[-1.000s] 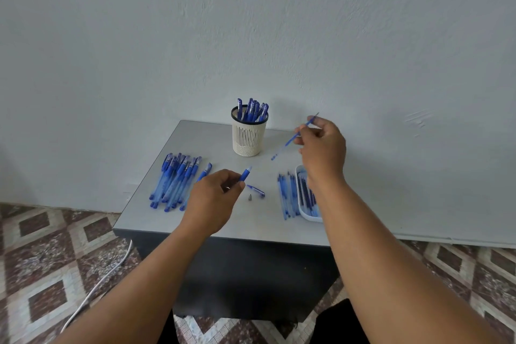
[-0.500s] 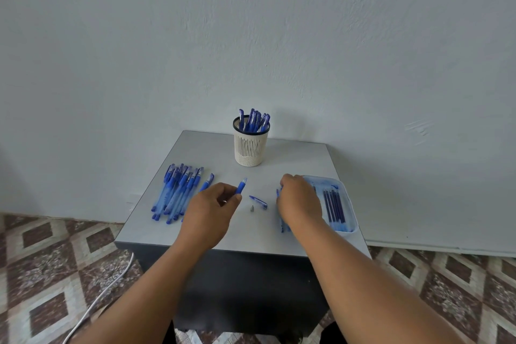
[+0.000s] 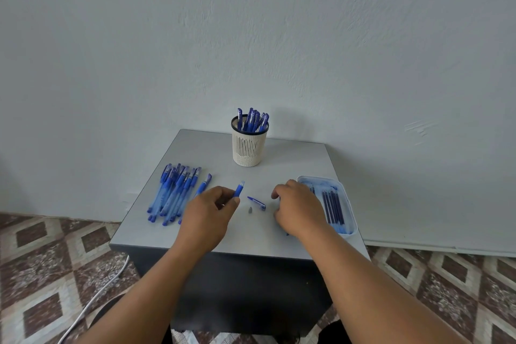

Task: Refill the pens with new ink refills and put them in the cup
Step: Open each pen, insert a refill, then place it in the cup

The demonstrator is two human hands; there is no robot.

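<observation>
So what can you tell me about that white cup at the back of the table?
The cup is an off-white, round pen holder that looks like plastic, with narrow upright slots down its wall, a band of small holes near the base and a dark rim. It stands upright near the far edge of the grey table, close to the wall. A bunch of blue pens stands inside it, their tops sticking out above the rim and leaning slightly. Neither hand touches it.

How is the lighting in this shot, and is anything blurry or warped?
Head view: soft, even light with faint shadows, no glare; the cup and pile of pens are sharp; wide-angle lens stretches the forearms at the bottom edge and bows the table edges.
</observation>
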